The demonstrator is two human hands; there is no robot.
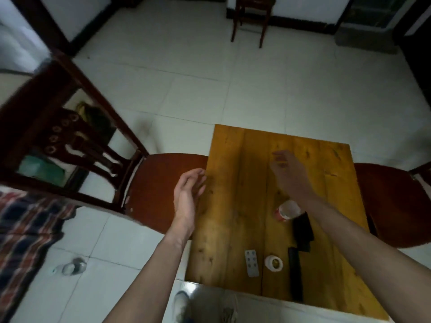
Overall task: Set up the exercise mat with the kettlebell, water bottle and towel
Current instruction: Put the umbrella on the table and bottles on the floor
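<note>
A small clear plastic water bottle with a red label lies on the yellow wooden table, partly hidden under my right forearm. Just above it, my right hand hovers over the middle of the table, blurred, fingers spread and holding nothing. My left hand is at the table's left edge, fingers loosely apart, empty. A checked cloth lies at the far left. No mat or kettlebell shows in the view.
On the table lie a pill blister, a white tape roll and dark flat objects. Dark red wooden chairs stand left and right. A crumpled clear bottle lies on the tiled floor. A stool stands far back.
</note>
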